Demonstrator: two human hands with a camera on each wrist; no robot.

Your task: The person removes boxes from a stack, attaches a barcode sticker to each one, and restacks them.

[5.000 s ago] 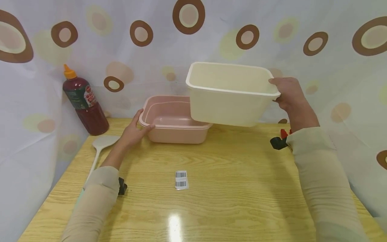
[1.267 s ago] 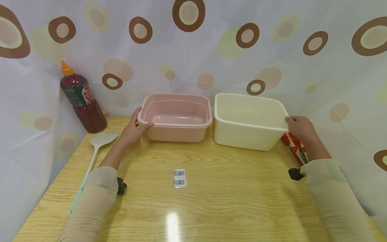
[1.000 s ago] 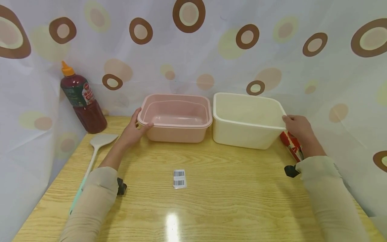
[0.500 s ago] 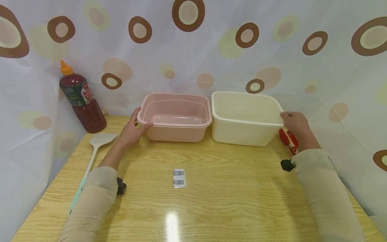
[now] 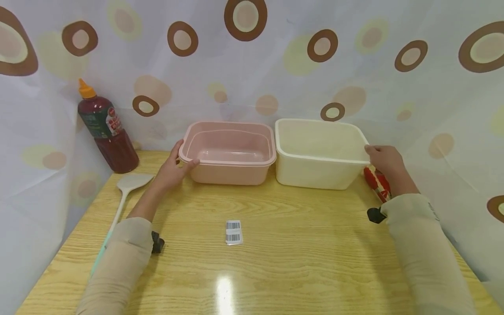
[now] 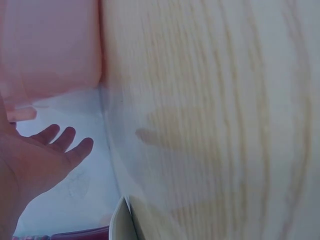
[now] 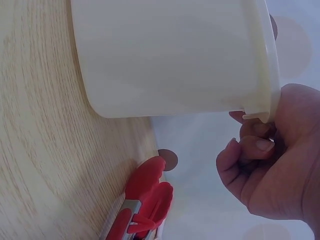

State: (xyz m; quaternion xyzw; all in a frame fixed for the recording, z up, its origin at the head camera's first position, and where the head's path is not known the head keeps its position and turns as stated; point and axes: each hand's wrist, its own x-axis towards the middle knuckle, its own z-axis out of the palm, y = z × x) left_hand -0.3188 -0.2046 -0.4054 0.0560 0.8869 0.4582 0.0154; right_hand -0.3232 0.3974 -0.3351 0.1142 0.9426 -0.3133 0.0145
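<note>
Right hand (image 5: 383, 159): curled on the near right corner of the cream rectangular plastic tub (image 5: 315, 168), thumb over the rim, fingers (image 7: 250, 150) tucked under the lip in the right wrist view. Tub resting flat on the pale wood-grain table (image 5: 299, 253). Just beside the hand on the wall side and partly behind the wrist: red silicone-tipped tongs (image 7: 142, 202) lying on the table, close to the tub's corner, contact not clear.

Left hand (image 5: 173, 168): gripping the near left corner of the pink rectangular plastic basin (image 5: 232, 173), thumb hooked over the rim, remaining fingers (image 6: 65, 142) spread along the outside wall. Basin also flat on the table, right edge just beside the tub's left wall, touching or not cannot be told.

Further left of the left hand: cream plastic spatula (image 5: 126, 192) flat on the table, handle toward the near edge. Beyond it in the far left corner: upright dark red sauce bottle with orange cap (image 5: 104, 129) against the spotted curtain (image 5: 275, 65). Nearer than both hands, roughly midway between: small white barcode label (image 5: 233, 232) lying on the table.
</note>
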